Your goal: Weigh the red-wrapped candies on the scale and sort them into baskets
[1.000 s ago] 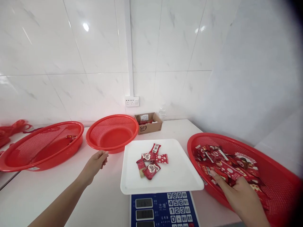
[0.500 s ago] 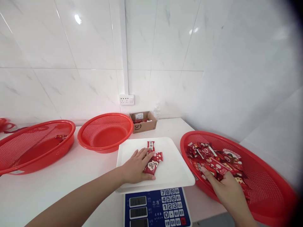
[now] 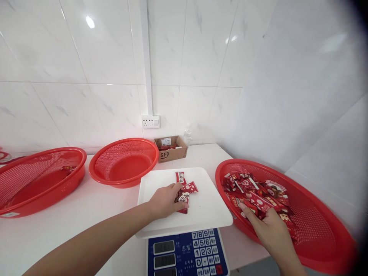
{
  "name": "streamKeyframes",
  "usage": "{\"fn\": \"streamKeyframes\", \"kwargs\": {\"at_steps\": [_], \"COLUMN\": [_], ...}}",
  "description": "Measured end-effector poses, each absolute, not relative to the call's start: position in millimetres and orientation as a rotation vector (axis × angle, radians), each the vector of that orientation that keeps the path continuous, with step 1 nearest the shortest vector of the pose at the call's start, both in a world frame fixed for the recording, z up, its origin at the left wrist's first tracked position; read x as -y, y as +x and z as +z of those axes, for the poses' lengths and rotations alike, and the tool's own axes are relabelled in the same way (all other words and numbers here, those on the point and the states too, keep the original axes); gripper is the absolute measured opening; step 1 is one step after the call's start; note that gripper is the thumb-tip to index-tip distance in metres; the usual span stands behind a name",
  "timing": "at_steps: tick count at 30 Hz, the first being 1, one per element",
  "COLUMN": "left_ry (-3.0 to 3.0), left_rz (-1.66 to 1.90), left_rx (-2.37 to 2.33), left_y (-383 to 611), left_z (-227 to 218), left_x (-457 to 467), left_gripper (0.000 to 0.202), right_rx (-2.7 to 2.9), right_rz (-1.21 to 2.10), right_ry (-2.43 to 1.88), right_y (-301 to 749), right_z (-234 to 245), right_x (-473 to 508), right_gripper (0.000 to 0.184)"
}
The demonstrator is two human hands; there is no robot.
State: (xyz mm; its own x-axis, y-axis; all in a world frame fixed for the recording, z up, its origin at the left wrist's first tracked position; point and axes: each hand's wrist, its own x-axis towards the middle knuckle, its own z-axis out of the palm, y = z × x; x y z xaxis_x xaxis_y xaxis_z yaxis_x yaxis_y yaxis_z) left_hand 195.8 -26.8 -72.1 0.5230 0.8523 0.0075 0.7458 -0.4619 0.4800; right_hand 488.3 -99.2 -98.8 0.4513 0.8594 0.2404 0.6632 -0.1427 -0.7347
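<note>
Left hand (image 3: pixel 164 201), spread flat on the white tray (image 3: pixel 208 216) half a second ago, now has fingers and thumb pinched around the red packets (image 3: pixel 183 198) mid-tray, forearm angling in from tray's near left. Right hand (image 3: pixel 271 232) stays palm-down in the filled basket (image 3: pixel 314 226) right of tray, thumb on wrapped pieces (image 3: pixel 260 201); hidden fingers, can't tell grip.

Three red baskets (image 3: pixel 123 168) stood there, two left, one right. Two hands (image 3: pixel 164 201), one scale (image 3: pixel 186 256) and one white tray (image 3: pixel 209 209) bearing at least three packets (image 3: pixel 184 197) were near; one cardboard box (image 3: pixel 174 154) and one socket (image 3: pixel 150 122), far.
</note>
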Motion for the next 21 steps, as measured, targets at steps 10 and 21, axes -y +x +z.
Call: {"fn": "streamKeyframes", "kwargs": {"at_steps": [10,21], "left_ry": [2.164,2.416], "left_rz": [0.715,0.448], "left_rx": [-1.732,-1.86], "left_y": [152.6,124.6], "left_z": [-27.2,-27.5], "left_x": [-8.5,-52.7], "left_gripper": [0.031,0.059], "right_rx": [1.264,1.258], "right_rz": [0.304,0.34], "right_ry": [-1.862,-1.865], "right_y": [486.9,486.8], "right_z": [-99.3,-100.4], "right_x": [98.6,97.2], "right_gripper": [0.048,0.051]}}
